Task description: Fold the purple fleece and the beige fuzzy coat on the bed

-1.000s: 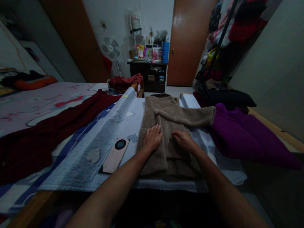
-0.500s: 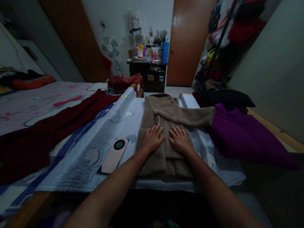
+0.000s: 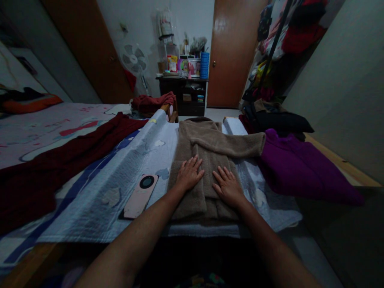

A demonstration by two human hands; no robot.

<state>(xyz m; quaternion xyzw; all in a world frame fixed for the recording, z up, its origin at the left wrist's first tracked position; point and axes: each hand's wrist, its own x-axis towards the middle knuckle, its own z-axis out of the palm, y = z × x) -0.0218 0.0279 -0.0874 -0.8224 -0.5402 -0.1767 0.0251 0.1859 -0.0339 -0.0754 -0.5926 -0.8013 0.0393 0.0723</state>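
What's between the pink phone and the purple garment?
In the head view: the brown garment, left hand and right hand on it, and strips of pale quilt.

No text can be read with certainty; on the pale pink bedspread (image 3: pixel 39 120), at the left, there stands reddish lettering in two places, slanted and dim, but its words I cannot make out; the hub of the standing fan (image 3: pixel 133 59) bears a small mark, too little to read; the yellow and red packet (image 3: pixel 172 63) on the dark cabinet (image 3: pixel 181 89) shows some print, and this print is also too blurred for reading.
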